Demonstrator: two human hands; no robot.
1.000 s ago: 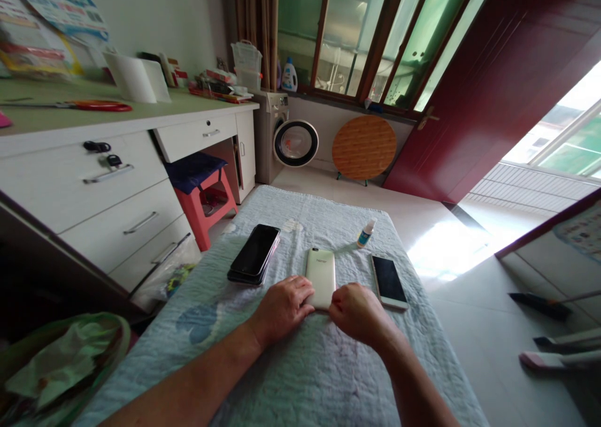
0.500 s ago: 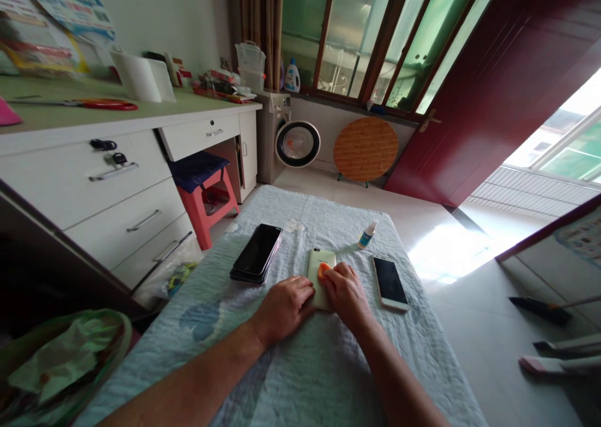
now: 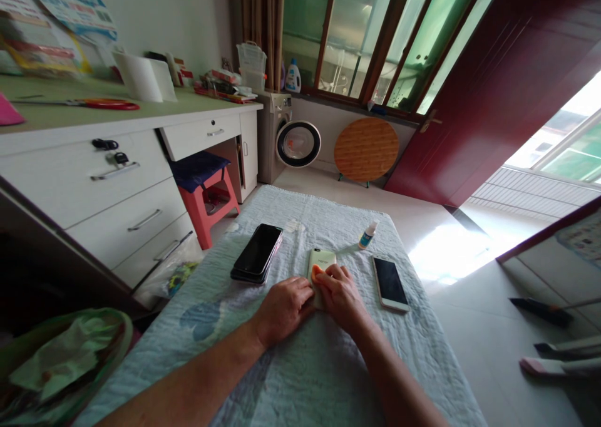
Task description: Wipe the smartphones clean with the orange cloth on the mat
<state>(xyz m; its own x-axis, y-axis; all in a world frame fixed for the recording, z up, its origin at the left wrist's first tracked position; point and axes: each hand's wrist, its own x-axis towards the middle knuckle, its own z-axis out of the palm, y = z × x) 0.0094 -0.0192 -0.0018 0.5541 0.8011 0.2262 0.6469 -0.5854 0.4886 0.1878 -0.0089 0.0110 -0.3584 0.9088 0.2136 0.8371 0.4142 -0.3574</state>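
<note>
Counter: pale blue quilted cloth on top; far edge ahead of me, left and right edges both in view.
Gold phone: back up, about midway between left and right edges, well in from the far edge, long sides running toward it. Near half mostly under my hands.
Right grip: closed on an orange pad, pad against the phone's back.
Left grip: fingers together at the phone's left side, near end. Can't tell if they clamp it or just press.
Room ahead: strip of cloth from the phone to the far edge.
Room left: gap of cloth, then the phone stack, black screen up, layers askew, near the left edge. Limits travel that way.
Room right: narrower gap from my right hand to the white phone, dark screen up, close to the right edge.
Spray bottle: standing near the far right corner, beyond the white phone. In the way for a far-right reach.
Past left edge: pink stool by the far left corner, white drawer unit, green basket nearer me.
Past far edge: washing machine, its door swung open; round wooden tabletop on edge.
Past right edge: floor, bright patch from the doorway; broom well apart.
</note>
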